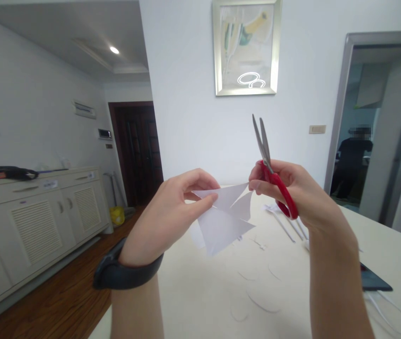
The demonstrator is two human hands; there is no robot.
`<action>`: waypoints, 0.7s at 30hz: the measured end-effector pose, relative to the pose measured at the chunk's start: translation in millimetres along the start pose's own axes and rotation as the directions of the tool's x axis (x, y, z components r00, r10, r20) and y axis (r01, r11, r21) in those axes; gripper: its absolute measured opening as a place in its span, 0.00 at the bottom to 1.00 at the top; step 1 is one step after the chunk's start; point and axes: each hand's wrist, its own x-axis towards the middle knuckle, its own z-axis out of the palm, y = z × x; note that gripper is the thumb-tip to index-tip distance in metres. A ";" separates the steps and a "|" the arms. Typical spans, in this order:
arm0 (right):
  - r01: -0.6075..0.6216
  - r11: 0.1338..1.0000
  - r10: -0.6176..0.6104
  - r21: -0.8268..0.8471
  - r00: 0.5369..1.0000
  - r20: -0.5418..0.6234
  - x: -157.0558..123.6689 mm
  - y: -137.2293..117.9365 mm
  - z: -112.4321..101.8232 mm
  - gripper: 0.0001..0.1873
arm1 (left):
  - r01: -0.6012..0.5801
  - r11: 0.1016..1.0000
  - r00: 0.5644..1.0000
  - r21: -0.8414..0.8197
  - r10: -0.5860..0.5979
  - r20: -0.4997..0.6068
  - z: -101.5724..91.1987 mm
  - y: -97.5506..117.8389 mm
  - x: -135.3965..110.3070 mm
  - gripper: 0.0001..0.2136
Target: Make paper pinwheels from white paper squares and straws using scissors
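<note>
My left hand (175, 207) pinches a folded piece of white paper (223, 221) in the air above the table, thumb and fingers closed on its left corner. My right hand (292, 193) grips red-handled scissors (271, 165), blades nearly together and pointing up. The fingertips of my right hand also touch the paper's upper right tip. A dark band sits on my left wrist.
A cream table (221, 296) below carries paper scraps (260, 296), thin paper strips (285, 226), a dark tablet (373, 280) and a white cable at the right. A white cabinet (34, 221) stands left. Another person (350, 160) stands in the doorway at the right.
</note>
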 end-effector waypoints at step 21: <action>-0.001 0.992 -0.003 0.128 1.000 0.030 3.2 0.7 0.3 0.02 | 0.026 0.993 0.999 -0.118 -0.028 -0.021 2.1 2.7 -0.6 0.05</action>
